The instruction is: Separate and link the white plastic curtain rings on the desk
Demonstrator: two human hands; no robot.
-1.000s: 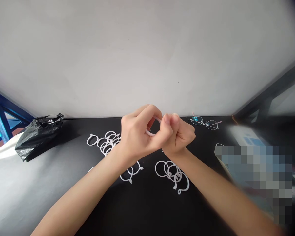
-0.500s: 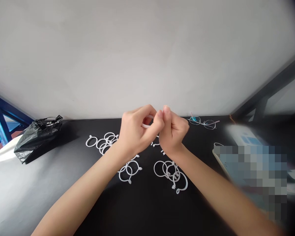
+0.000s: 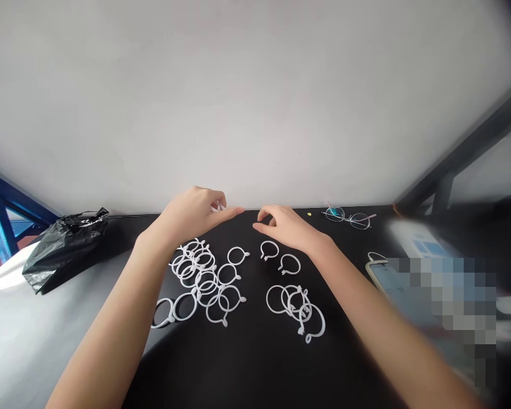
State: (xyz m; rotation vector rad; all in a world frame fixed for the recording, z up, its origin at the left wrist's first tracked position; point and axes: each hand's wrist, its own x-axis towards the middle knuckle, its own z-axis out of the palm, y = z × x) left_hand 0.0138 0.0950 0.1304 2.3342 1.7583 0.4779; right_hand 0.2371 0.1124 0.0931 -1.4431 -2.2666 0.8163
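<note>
Several white plastic rings lie on the black table (image 3: 247,363). A large pile of rings (image 3: 200,278) sits left of centre and a smaller pile (image 3: 296,304) right of centre. Two single rings (image 3: 269,250) (image 3: 289,263) lie just below my right hand. My left hand (image 3: 191,216) hovers at the table's far edge above the large pile, its fingers curled round a white ring (image 3: 216,207) that shows only in part. My right hand (image 3: 287,228) hovers beside it, fingers loosely bent, thumb and forefinger apart, with nothing between them.
A crumpled black plastic bag (image 3: 66,238) lies at the far left. A pair of glasses (image 3: 349,217) rests at the far right edge by the white wall. A phone (image 3: 392,278) with a blurred screen lies on the right. Blue and dark metal frames flank the table.
My hands were together, working one ring at chest height. They have since parted and dropped toward the table's far edge, the left keeping the ring. The view has tilted slightly, showing more rings.
</note>
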